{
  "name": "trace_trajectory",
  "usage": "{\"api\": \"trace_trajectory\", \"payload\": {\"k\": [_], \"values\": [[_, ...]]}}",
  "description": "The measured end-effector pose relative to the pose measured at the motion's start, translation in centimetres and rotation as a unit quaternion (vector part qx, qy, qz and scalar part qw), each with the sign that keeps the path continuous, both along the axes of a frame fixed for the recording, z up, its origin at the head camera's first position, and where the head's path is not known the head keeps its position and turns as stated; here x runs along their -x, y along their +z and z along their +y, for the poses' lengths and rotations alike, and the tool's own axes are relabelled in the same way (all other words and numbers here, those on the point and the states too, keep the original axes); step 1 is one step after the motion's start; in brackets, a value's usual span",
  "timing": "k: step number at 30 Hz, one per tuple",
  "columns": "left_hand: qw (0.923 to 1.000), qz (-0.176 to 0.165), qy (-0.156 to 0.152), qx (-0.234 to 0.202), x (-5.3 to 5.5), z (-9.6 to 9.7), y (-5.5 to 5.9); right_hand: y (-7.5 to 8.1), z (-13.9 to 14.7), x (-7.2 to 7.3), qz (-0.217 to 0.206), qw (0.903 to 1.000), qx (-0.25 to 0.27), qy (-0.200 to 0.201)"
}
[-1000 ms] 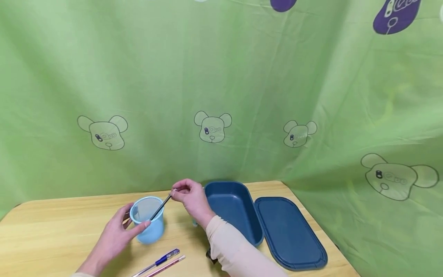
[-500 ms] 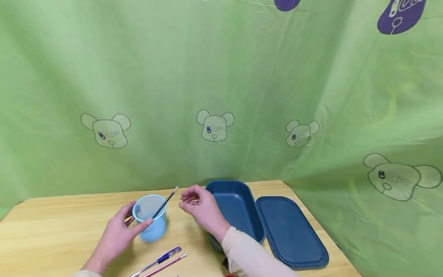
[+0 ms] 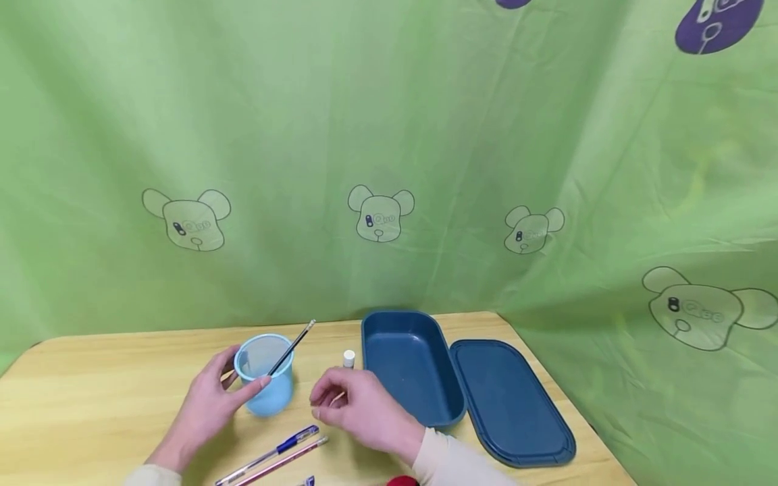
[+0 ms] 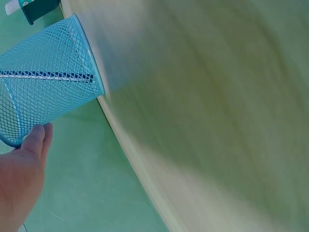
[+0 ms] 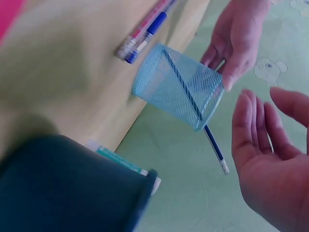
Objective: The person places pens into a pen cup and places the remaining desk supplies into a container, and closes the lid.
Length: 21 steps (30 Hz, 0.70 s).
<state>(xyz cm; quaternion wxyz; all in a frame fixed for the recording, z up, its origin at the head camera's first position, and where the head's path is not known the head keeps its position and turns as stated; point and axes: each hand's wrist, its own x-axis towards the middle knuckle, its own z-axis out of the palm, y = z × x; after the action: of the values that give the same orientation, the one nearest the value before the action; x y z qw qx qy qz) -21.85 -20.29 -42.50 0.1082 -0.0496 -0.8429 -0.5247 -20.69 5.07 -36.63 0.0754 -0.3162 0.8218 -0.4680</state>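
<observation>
A light-blue mesh pen cup point(image 3: 270, 395) stands on the table, and my left hand point(image 3: 203, 412) holds it near the rim, thumb in front and fingers behind. One dark pencil point(image 3: 293, 347) leans in the cup, its eraser end sticking out above the rim. In the right wrist view the pencil runs down through the mesh cup point(image 5: 178, 92). My right hand point(image 3: 371, 408) hovers to the right of the cup, fingers loosely curled with nothing between them. Closer to me lie a blue pen point(image 3: 267, 455) and a pink pencil point(image 3: 288, 460), side by side.
A dark-blue box point(image 3: 416, 368) sits right of my right hand, with its matching lid point(image 3: 513, 405) flat beside it. A white-capped, green-and-white tube point(image 5: 120, 158) stands by the box. Part of a red object point(image 3: 402, 481) shows at the bottom edge. A green curtain point(image 3: 292, 135) hangs behind.
My right hand has let go of the pencil, which now leans in the cup, and has moved down and right. The left hand keeps its hold on the cup.
</observation>
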Motion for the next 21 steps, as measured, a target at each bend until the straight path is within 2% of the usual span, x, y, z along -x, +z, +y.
{"api": "trace_trajectory", "payload": {"k": [4, 10, 17, 21], "values": [[1.0000, -0.002, -0.001, 0.002, -0.1, 0.0, 0.2, -1.1, 0.0, -0.9, 0.011, 0.9965, -0.070, 0.045], [1.0000, -0.004, 0.001, 0.004, -0.1, 0.1, 0.3, -2.7, -0.6, -1.2, 0.044, 0.9764, -0.187, 0.099], [1.0000, -0.006, 0.000, 0.007, -0.2, 0.2, 0.2, -4.1, -1.2, -1.0, 0.019, 0.9618, -0.240, 0.130], [0.9999, -0.011, 0.003, 0.009, -0.2, 0.1, 0.2, -4.7, -1.5, -0.8, 0.024, 0.9542, -0.263, 0.141]]}}
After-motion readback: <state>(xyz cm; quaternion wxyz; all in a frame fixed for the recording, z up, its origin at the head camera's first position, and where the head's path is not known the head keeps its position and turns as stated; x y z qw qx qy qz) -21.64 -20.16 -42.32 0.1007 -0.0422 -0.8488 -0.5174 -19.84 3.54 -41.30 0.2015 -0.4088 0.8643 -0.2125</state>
